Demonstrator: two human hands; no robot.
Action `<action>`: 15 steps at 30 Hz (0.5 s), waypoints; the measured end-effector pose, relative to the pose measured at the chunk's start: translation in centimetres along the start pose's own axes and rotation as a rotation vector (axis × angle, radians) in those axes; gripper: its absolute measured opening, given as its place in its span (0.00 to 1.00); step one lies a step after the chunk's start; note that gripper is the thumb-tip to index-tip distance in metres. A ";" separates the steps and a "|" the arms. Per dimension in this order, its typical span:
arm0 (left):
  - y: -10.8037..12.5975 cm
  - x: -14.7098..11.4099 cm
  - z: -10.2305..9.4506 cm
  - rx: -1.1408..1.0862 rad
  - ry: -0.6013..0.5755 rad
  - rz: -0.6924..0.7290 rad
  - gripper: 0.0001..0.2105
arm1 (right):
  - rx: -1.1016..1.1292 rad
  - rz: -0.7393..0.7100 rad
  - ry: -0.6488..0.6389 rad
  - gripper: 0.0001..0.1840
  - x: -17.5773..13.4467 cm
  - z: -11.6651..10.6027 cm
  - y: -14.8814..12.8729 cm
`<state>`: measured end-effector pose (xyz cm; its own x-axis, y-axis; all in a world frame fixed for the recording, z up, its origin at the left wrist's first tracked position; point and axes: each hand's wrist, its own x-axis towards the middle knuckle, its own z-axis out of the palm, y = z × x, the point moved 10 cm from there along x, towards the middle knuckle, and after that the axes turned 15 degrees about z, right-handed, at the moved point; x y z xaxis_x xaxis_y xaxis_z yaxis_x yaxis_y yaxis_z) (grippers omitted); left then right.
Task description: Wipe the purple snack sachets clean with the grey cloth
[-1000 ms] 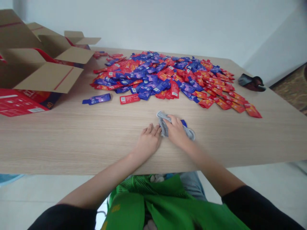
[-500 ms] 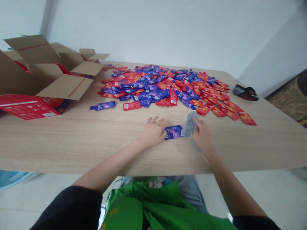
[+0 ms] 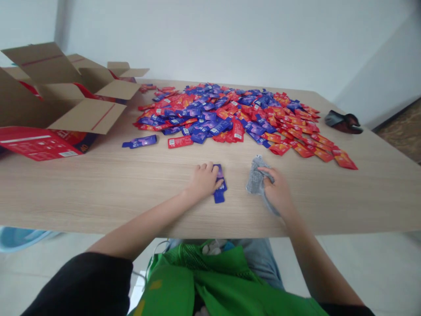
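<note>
My left hand (image 3: 204,179) grips a purple-blue sachet (image 3: 219,196) by its left side, thumb over its printed face, close to the tabletop (image 3: 98,188). The sachet stands lengthwise with its narrow spout end toward me. To the right, my right hand (image 3: 275,186) is closed on a grey cloth (image 3: 255,180), which lies bunched on the table with a tail trailing under the wrist. Beyond both hands spreads a heap of red and purple sachets (image 3: 210,116). One purple sachet (image 3: 140,141) and one red sachet (image 3: 180,141) lie apart at the heap's near left.
Open cardboard boxes (image 3: 88,115) with raised flaps stand on the left of the table. A dark tape-dispenser-like object (image 3: 344,122) sits at the far right. The wall rises behind the table, and a blue basin (image 3: 23,239) is on the floor at left.
The sachet under my left hand has turned from lying crosswise to lengthwise and shifted left, away from the cloth. My right hand keeps the cloth at nearly the same spot.
</note>
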<state>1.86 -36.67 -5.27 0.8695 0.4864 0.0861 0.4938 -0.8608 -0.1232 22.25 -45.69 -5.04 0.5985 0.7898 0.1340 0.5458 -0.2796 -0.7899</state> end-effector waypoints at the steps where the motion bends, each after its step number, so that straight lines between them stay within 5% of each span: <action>1: -0.5 -0.9 -0.1 0.003 0.007 -0.040 0.21 | 0.003 0.001 -0.012 0.19 0.0 0.4 -0.1; 4: -1.4 -2.6 -0.1 -0.001 0.045 -0.071 0.21 | 0.014 -0.007 -0.055 0.19 0.2 2.0 -1.0; 9: 0.4 -2.6 0.5 -0.046 0.067 0.199 0.12 | 0.054 -0.072 -0.044 0.18 -0.1 2.5 -4.4; 12: -1.1 -3.0 0.7 -0.027 0.061 -0.002 0.14 | 0.063 -0.124 -0.004 0.15 -1.4 2.1 -6.7; 15: -2.3 -3.9 0.3 0.015 0.083 -0.213 0.18 | 0.008 -0.212 -0.049 0.14 -3.6 4.2 -9.3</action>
<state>-2.71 -36.53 -5.63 0.7414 0.6427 0.1931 0.6671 -0.7371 -0.1079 12.60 -43.63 -0.69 0.4416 0.8562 0.2682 0.6517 -0.1006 -0.7517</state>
